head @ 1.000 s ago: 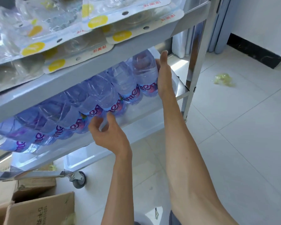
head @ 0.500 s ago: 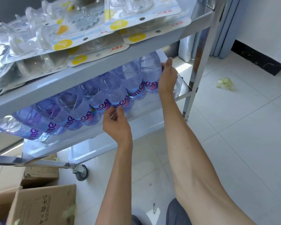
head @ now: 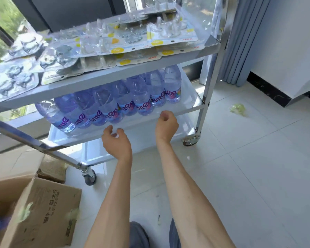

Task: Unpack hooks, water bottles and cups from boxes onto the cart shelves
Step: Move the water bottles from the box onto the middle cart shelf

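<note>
A steel cart (head: 209, 72) stands in front of me. Its top shelf carries several blister packs of clear hooks (head: 129, 42). On the middle shelf a row of several bluish water bottles (head: 125, 101) with purple labels lies side by side. My left hand (head: 116, 142) hovers just in front of the middle shelf's front edge, fingers loosely curled, holding nothing. My right hand (head: 166, 125) hangs beside it to the right, also loosely curled and empty, apart from the bottles.
An open cardboard box (head: 41, 210) sits at the lower left on the tiled floor, a second box (head: 52, 167) behind it. The cart's bottom shelf (head: 97, 154) shows below my hands. A crumpled greenish scrap (head: 238, 109) lies on the floor at right, near a blue curtain (head: 245, 42).
Both hands have let go of the bottles and drawn back off the middle shelf toward me. The view has pulled away and up, showing more of the cart.
</note>
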The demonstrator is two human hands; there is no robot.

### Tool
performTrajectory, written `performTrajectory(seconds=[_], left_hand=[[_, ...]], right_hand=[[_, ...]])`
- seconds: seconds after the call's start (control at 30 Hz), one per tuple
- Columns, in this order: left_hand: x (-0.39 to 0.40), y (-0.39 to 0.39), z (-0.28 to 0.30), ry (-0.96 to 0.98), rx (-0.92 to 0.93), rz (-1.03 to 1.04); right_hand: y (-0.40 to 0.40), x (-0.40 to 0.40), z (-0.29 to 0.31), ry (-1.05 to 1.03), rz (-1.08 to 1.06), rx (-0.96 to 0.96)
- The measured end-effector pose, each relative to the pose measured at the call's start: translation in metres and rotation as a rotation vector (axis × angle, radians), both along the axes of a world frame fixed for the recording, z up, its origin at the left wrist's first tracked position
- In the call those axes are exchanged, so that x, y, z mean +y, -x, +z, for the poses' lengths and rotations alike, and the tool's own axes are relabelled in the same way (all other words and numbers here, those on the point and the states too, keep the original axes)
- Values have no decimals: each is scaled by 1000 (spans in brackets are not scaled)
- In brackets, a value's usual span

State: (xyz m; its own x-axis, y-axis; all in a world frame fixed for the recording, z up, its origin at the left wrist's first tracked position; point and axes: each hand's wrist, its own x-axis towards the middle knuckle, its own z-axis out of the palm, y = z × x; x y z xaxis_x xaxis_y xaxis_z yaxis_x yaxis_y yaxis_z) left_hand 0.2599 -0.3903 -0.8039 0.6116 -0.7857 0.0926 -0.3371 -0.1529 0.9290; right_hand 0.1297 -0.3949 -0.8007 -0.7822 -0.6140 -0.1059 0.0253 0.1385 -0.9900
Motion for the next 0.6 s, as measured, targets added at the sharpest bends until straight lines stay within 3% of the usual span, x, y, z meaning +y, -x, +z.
performTrajectory(seconds=[0.2,0.6], left_hand=[[48,-30,11,-72,-13,23],[49,-127,27,25,-20,118]], right_hand=[[-31,29,21,-190,331,63],[-159,31,71,-149,701,161]])
